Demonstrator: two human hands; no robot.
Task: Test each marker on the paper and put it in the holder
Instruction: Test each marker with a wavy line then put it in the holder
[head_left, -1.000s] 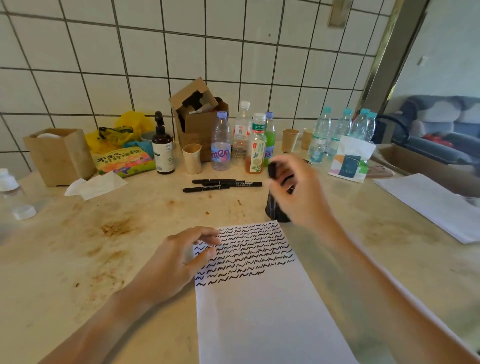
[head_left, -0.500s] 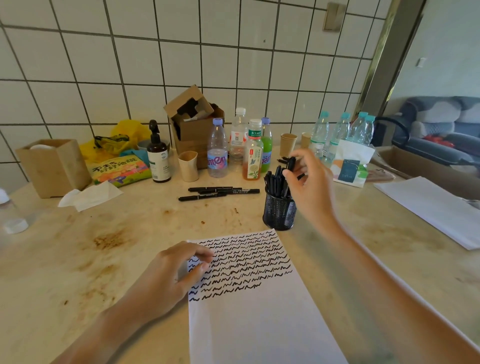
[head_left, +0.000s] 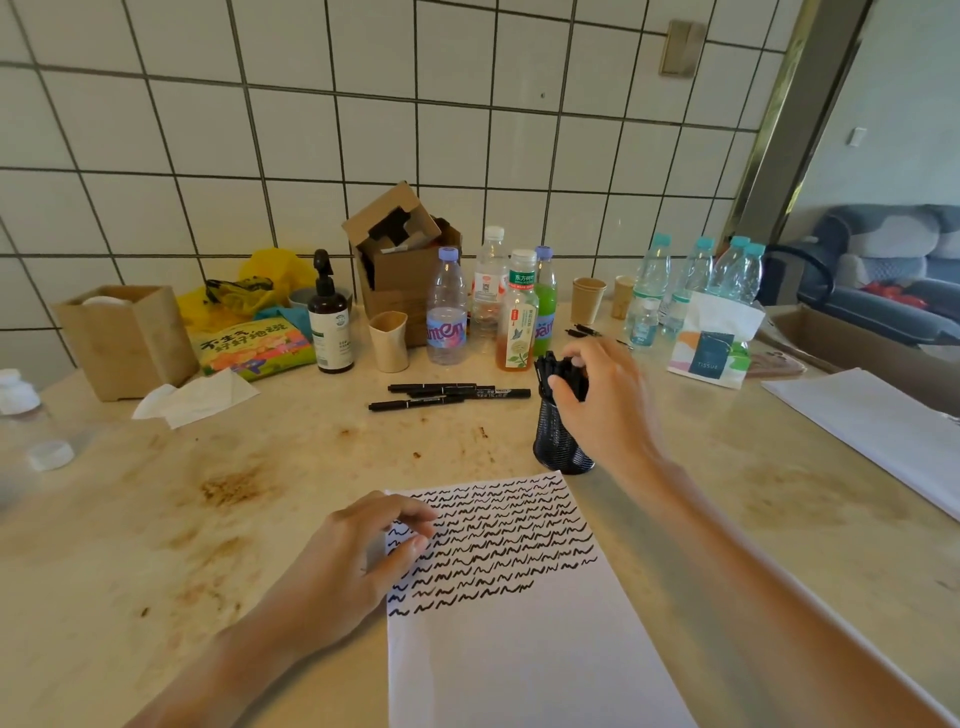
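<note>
A white paper lies in front of me, its upper part covered with rows of black squiggles. My left hand rests on the paper's left edge with loosely curled fingers, fingertips touching the sheet. Just beyond the paper stands a black mesh holder packed with black markers. My right hand is on top of the holder, thumb and fingers pinching a marker that sits among the others. Three black markers lie on the table left of the holder.
Bottles, paper cups, a pump bottle and cardboard boxes line the back by the tiled wall. A tissue pack and a second sheet lie to the right. Crumpled tissue sits at the left.
My right hand came down from above the holder onto its top, lowering the marker in among the others. My left hand stayed on the paper.
</note>
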